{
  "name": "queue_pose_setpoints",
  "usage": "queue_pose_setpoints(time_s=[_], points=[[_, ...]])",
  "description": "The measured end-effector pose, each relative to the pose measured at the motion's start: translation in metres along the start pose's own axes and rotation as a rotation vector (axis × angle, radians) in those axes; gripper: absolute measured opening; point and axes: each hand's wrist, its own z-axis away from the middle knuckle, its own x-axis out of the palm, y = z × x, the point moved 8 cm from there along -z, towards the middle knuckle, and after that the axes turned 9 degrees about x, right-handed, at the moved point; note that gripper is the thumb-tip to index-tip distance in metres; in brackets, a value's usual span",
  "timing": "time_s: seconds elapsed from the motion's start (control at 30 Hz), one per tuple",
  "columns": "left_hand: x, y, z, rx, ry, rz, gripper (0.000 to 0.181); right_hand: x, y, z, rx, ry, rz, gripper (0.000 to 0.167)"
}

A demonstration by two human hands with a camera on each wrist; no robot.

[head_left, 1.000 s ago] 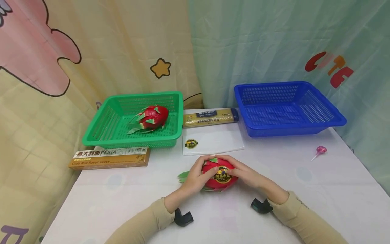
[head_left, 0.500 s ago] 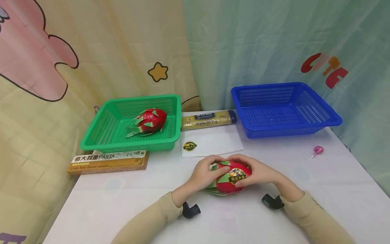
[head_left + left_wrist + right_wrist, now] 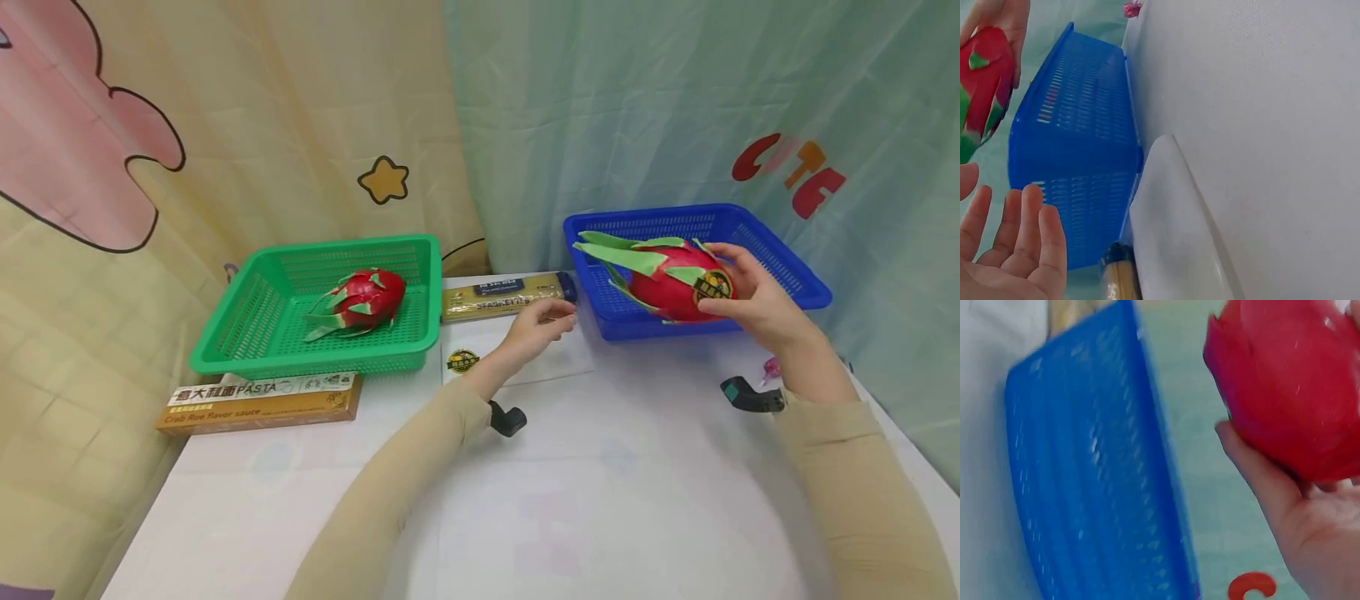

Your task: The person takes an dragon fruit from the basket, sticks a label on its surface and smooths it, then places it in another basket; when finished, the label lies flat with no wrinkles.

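Note:
In the head view the right hand (image 3: 765,304) grips a dragon fruit (image 3: 667,279) by its right end, held over the blue basket (image 3: 637,329), its green leaf tips pointing left. The right wrist view shows the fruit (image 3: 1291,387) above the rim of the basket (image 3: 1091,469), with the palm (image 3: 1322,531) against it. Over the white packet (image 3: 517,354) hangs the left hand (image 3: 528,337), fingers relaxed and holding nothing. In the left wrist view that hand (image 3: 1016,250) is apart from the fruit (image 3: 988,81).
A green basket (image 3: 315,367) with another dragon fruit (image 3: 371,298) stands at the left, a pasta box (image 3: 262,408) before it. Spaghetti (image 3: 502,297) lies between the baskets. A pink lollipop (image 3: 772,367) is partly hidden by the right arm.
The dragon fruit has risen from the table and moved right and back with the right hand. The left hand has let go of it and moved back over the white packet.

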Motion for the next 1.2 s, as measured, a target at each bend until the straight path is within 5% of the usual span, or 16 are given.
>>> queue_pose_setpoints(time_s=[0.13,0.23,0.43,0.7,0.83,1.0,1.1,1.2], points=[[0.018,-0.014,-0.016,-0.022,0.020,-0.025,0.033,-0.036,0.010,-0.025,0.216,0.312,0.313,0.067],[0.021,-0.022,-0.023,-0.017,0.106,-0.017,0.033,-0.046,0.022,-0.041,0.303,0.384,0.541,0.084],[0.018,-0.024,-0.025,0.003,0.256,0.005,0.028,-0.045,0.038,-0.064,0.332,0.332,0.710,0.093],[0.016,-0.023,-0.023,0.005,0.302,0.002,0.027,-0.031,0.052,-0.084,0.395,0.184,0.794,0.090],[0.017,-0.021,-0.022,0.011,0.272,-0.008,0.029,-0.028,0.059,-0.088,0.407,0.154,0.863,0.088],[0.016,-0.012,-0.017,-0.009,0.126,-0.091,0.036,-0.027,0.057,-0.087,0.424,0.213,0.948,0.096],[0.009,0.004,-0.012,-0.004,0.020,-0.139,0.037,-0.017,0.039,-0.082,0.345,0.360,0.980,0.094],[-0.010,0.034,-0.005,0.077,-0.050,-0.162,0.036,0.013,0.010,-0.072,0.136,0.576,0.906,0.077]])
